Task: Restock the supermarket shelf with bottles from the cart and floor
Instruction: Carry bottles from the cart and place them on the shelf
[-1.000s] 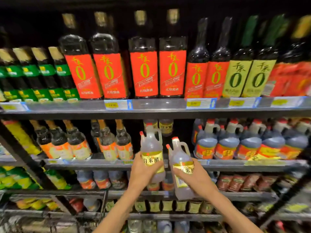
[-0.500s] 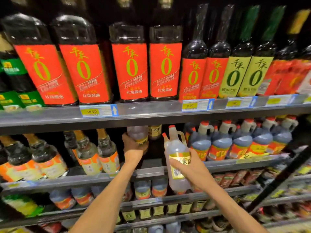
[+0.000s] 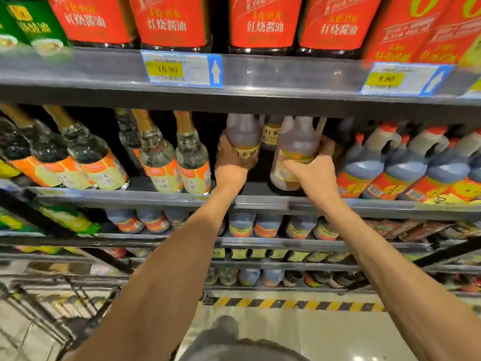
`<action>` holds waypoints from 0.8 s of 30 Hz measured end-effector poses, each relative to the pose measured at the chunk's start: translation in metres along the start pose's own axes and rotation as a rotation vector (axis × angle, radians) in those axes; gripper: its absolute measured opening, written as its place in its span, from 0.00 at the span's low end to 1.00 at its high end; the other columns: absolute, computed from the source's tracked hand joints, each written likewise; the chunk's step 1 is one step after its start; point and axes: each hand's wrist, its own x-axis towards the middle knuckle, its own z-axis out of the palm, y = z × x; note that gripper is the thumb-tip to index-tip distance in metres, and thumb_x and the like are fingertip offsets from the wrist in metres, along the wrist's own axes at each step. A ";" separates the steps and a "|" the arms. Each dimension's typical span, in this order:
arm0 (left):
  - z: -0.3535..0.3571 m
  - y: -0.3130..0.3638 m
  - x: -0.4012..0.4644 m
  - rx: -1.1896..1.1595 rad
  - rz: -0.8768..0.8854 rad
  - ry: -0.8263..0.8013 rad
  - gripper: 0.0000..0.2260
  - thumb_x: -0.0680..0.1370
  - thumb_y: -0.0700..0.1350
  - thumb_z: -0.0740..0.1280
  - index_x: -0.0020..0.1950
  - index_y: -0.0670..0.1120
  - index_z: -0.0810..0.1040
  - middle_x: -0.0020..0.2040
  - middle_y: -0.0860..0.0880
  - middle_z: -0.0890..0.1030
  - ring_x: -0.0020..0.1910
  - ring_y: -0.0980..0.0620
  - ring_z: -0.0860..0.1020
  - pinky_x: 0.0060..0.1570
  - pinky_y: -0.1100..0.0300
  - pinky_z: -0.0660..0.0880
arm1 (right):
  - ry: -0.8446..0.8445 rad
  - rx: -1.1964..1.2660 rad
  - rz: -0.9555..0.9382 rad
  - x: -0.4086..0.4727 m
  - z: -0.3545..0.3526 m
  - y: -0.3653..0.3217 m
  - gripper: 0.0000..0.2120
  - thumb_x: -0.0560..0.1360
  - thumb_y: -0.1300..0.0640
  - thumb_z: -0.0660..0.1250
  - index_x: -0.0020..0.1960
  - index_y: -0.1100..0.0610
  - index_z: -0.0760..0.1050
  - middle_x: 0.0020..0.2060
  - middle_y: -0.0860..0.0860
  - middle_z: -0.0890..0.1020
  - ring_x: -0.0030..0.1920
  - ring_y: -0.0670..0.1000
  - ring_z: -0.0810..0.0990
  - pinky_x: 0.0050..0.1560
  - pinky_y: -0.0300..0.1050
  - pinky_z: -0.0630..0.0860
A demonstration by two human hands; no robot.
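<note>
Two clear vinegar jugs with yellow labels sit inside the gap on the middle shelf. My left hand grips the left jug low on its body. My right hand grips the right jug around its label, and this jug stands near the shelf's front edge. A third jug of the same kind shows behind and between them. The tops of both held jugs are hidden by the shelf above.
Glass bottles with orange labels stand left of the gap, dark jugs with red caps to its right. Tall red-labelled soy sauce bottles fill the upper shelf. A wire cart stands at lower left, near a striped floor strip.
Both hands have pushed forward into the shelf gap. The right jug, held out in front of the shelf before, is now on it. The camera has moved closer.
</note>
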 end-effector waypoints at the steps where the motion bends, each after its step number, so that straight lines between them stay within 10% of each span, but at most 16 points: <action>1: 0.000 -0.003 -0.001 0.031 0.005 -0.015 0.40 0.73 0.56 0.72 0.79 0.45 0.60 0.73 0.42 0.72 0.69 0.40 0.73 0.65 0.52 0.71 | 0.016 -0.010 -0.004 0.003 0.009 0.002 0.40 0.68 0.52 0.81 0.71 0.58 0.61 0.53 0.49 0.81 0.52 0.49 0.82 0.51 0.40 0.78; 5: 0.002 -0.006 -0.004 0.046 -0.031 -0.015 0.42 0.71 0.51 0.75 0.79 0.45 0.59 0.75 0.39 0.65 0.70 0.38 0.71 0.64 0.51 0.72 | 0.064 -0.093 -0.063 0.017 0.030 0.016 0.40 0.70 0.58 0.77 0.74 0.63 0.59 0.63 0.55 0.77 0.55 0.45 0.80 0.48 0.25 0.73; 8: 0.006 -0.017 -0.001 0.003 0.009 0.031 0.45 0.66 0.53 0.75 0.79 0.45 0.60 0.73 0.39 0.67 0.69 0.38 0.72 0.64 0.47 0.75 | 0.110 -0.112 -0.055 0.034 0.046 0.013 0.25 0.83 0.54 0.63 0.76 0.63 0.63 0.59 0.54 0.78 0.40 0.37 0.83 0.35 0.28 0.75; 16: 0.012 -0.034 0.001 0.127 0.152 0.086 0.40 0.74 0.46 0.77 0.80 0.43 0.58 0.70 0.39 0.70 0.64 0.39 0.75 0.58 0.53 0.74 | -0.067 -0.199 0.044 0.056 0.060 0.070 0.38 0.65 0.51 0.83 0.66 0.62 0.69 0.62 0.58 0.81 0.61 0.56 0.80 0.61 0.47 0.76; 20: 0.015 -0.040 0.003 0.124 0.193 0.100 0.40 0.75 0.47 0.76 0.80 0.43 0.57 0.72 0.40 0.70 0.66 0.41 0.74 0.54 0.64 0.65 | -0.054 -0.205 0.049 0.068 0.063 0.076 0.38 0.64 0.52 0.84 0.65 0.62 0.68 0.61 0.57 0.81 0.62 0.57 0.80 0.60 0.49 0.77; 24: 0.016 -0.041 0.002 0.131 0.201 0.118 0.41 0.74 0.47 0.77 0.80 0.43 0.58 0.70 0.41 0.73 0.66 0.40 0.75 0.60 0.55 0.73 | -0.056 -0.234 0.056 0.069 0.063 0.076 0.38 0.65 0.53 0.83 0.66 0.61 0.67 0.63 0.56 0.80 0.63 0.57 0.79 0.54 0.41 0.71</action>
